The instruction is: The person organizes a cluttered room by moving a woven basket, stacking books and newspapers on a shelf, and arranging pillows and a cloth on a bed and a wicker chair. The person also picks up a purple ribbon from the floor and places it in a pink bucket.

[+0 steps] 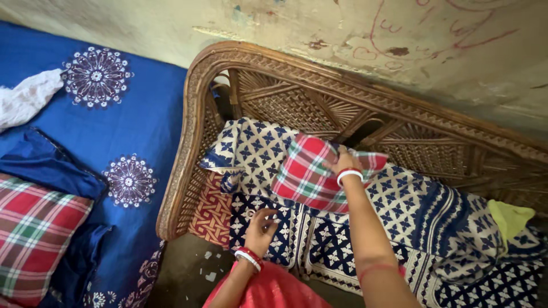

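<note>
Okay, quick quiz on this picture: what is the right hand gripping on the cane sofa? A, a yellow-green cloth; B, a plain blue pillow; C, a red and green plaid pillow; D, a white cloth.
C: the right hand clutches the top edge of the red and green plaid pillow lying on the blue and white patterned cover, while the left hand rests flat on that cover.

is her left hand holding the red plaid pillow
No, the left hand rests on the blue patterned cover; the right hand grips the plaid pillow.
</note>
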